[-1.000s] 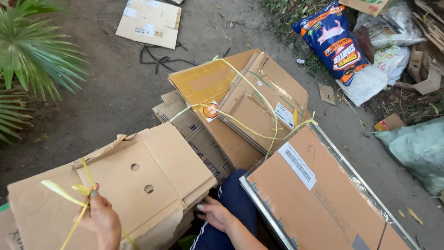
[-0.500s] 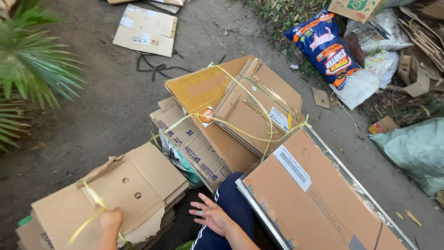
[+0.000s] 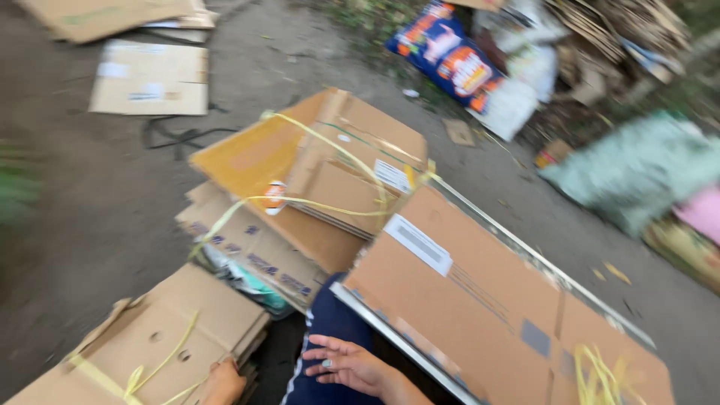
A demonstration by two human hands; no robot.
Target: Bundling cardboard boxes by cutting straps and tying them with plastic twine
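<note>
My left hand [image 3: 223,381] rests at the near edge of a flattened cardboard bundle [image 3: 150,349] tied with yellow strap [image 3: 157,364], at the bottom left; whether it grips the strap or the cardboard is hidden. My right hand [image 3: 346,364] lies open, fingers spread, on my dark blue trouser leg [image 3: 330,330]. Just right of it a large flat cardboard sheet [image 3: 480,300] with a white label leans on a metal frame [image 3: 390,337]. Ahead lies a second cardboard bundle [image 3: 315,180] bound with yellow strap.
Loose cardboard sheets [image 3: 150,79] and a black cord [image 3: 176,135] lie on the bare ground at the back left. Printed blue sacks [image 3: 450,56], a green bag [image 3: 637,169] and scrap piles line the right side. The picture is blurred by motion.
The view has swung right and down. The left bundle has slid toward the bottom left corner, and my left hand has dropped from the strap to the bundle's near edge. My right hand stays on my leg.
</note>
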